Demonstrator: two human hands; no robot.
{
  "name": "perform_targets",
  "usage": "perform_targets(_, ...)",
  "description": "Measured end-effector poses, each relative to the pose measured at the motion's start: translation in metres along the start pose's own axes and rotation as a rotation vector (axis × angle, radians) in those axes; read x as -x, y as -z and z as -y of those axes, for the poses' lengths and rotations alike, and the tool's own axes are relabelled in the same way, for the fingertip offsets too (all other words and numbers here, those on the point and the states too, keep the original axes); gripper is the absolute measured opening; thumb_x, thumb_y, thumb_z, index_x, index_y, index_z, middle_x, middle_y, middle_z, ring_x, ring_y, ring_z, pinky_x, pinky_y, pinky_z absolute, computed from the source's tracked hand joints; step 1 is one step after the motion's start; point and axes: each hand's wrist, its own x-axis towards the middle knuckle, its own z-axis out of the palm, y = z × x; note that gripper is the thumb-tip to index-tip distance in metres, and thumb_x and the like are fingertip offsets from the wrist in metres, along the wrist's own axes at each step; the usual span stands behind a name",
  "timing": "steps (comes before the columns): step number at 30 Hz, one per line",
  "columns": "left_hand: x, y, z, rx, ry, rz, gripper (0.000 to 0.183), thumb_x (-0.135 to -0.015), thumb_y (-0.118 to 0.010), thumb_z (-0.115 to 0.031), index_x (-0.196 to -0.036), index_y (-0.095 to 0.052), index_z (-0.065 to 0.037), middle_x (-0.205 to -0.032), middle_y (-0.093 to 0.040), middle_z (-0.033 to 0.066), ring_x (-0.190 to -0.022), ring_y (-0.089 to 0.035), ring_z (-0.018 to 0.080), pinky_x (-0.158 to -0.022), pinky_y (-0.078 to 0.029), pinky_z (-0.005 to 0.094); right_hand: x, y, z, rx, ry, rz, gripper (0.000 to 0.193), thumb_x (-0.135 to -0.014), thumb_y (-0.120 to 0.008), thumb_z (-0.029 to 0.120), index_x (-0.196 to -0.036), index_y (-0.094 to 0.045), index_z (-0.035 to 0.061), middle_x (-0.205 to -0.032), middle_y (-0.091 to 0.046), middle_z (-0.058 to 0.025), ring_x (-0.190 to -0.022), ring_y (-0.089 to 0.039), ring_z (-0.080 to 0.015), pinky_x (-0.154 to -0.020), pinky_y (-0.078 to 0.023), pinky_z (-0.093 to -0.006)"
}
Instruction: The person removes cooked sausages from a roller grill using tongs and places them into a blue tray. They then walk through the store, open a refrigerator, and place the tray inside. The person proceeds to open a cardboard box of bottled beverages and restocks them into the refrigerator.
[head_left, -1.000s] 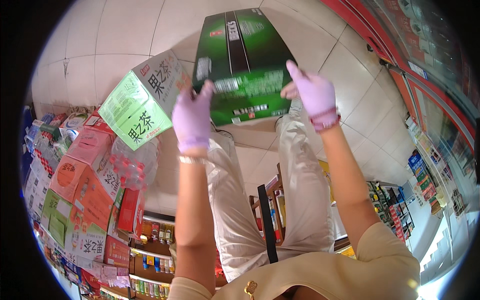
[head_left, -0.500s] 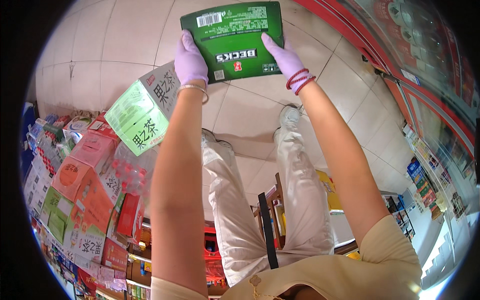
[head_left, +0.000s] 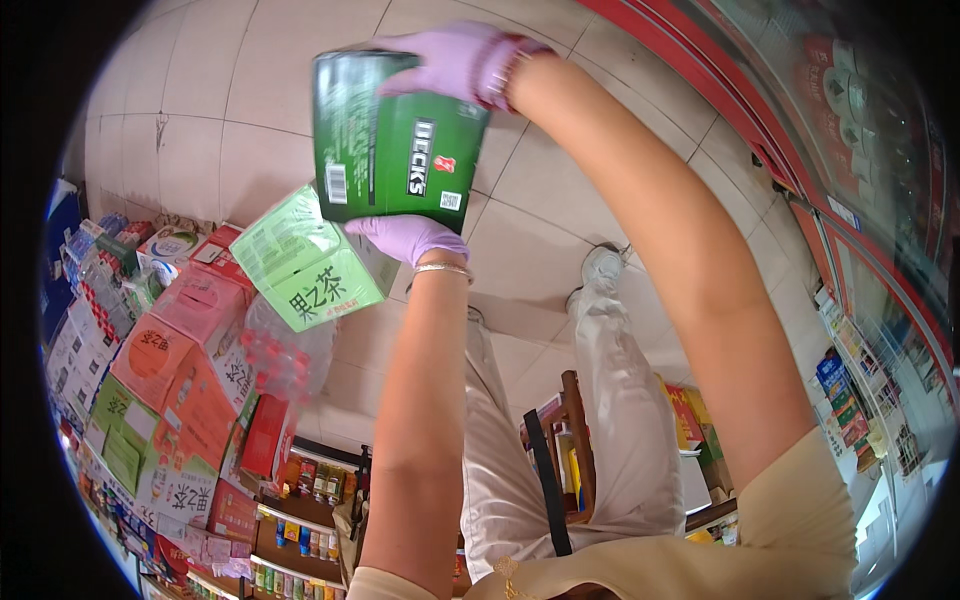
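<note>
A green cardboard beverage box (head_left: 400, 150) is held out in front of me, above the tiled floor. My left hand (head_left: 410, 238), in a lilac glove, grips its near edge with the thumb on the face turned to me. On the far edge, my right hand (head_left: 445, 65) is closed round the box, also gloved and slightly smeared by motion. The fingers behind the box are hidden. Just beyond my left hand stands a pale green carton (head_left: 310, 262), partly covered by the held box.
Stacked pink, orange and green cartons (head_left: 180, 370) with shrink-wrapped bottles (head_left: 275, 360) fill the left. A red-framed glass cooler (head_left: 840, 240) runs along the right. Shelves of small goods (head_left: 300, 520) stand at lower left. Pale floor tiles (head_left: 540, 190) lie ahead of my shoes.
The green box has turned about a quarter turn and shifted left. My right hand has swung to its far edge, while my left hand has come nearer along the near edge.
</note>
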Motion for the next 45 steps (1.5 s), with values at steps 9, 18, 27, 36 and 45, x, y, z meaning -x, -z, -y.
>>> perform_targets(9,-0.017,-0.138,-0.027,-0.203,-0.034,-0.385,0.074,-0.099,-0.019,-0.056,-0.129,-0.053,0.003,-0.123,-0.060,0.0216,-0.111,-0.057,0.0404,-0.101,-0.043,0.0318,-0.135,0.050,0.009,0.308,0.133,-0.470,0.041,-0.091,-0.048,0.043,-0.100,-0.070,0.0102,-0.103,-0.069,-0.0162,-0.095,-0.065,-0.0349,-0.082,-0.051,-0.0454)
perform_targets(18,-0.141,-0.176,-0.121,-0.870,-0.606,0.478,0.070,-0.099,-0.025,-0.056,-0.125,-0.055,0.003,-0.115,-0.061,0.0280,-0.109,-0.058,0.0399,-0.098,-0.042,0.0389,-0.101,0.016,0.005,-0.008,-0.436,-1.225,0.036,-0.094,-0.042,0.028,-0.090,-0.065,0.0002,-0.092,-0.062,-0.0221,-0.091,-0.059,-0.0366,-0.082,-0.045,-0.0465)
perform_targets(27,-0.178,-0.214,-0.129,-0.608,-0.588,0.746,0.061,-0.102,-0.029,-0.048,-0.128,-0.057,0.000,-0.117,-0.063,0.0171,-0.102,-0.060,0.0252,-0.094,-0.043,0.0331,-0.138,0.022,0.010,-0.061,-0.500,-1.301,0.041,-0.093,-0.039,0.030,-0.093,-0.066,-0.0009,-0.098,-0.063,-0.0226,-0.095,-0.059,-0.0367,-0.086,-0.045,-0.0456)
perform_targets(36,-0.216,-0.012,-0.157,-1.254,-1.134,0.826,0.053,-0.098,-0.046,-0.036,-0.139,-0.043,-0.002,-0.143,-0.042,0.0219,-0.133,-0.037,0.0354,-0.109,-0.030,0.0369,-0.154,0.025,-0.021,0.315,-0.401,-1.240,0.037,-0.093,-0.034,0.020,-0.091,-0.067,0.0012,-0.098,-0.066,-0.0213,-0.095,-0.062,-0.0360,-0.086,-0.047,-0.0448)
perform_targets(45,-0.247,0.224,-0.128,-1.491,-0.406,0.326,0.134,-0.063,-0.072,-0.070,-0.151,0.005,-0.005,-0.154,0.013,0.0280,-0.142,0.009,0.0486,-0.110,-0.002,0.0634,-0.042,-0.064,0.048,-0.002,0.289,-0.923,0.043,-0.086,-0.057,0.009,-0.127,-0.051,-0.0014,-0.121,-0.058,-0.0163,-0.115,-0.054,-0.0278,-0.099,-0.043,-0.0387)
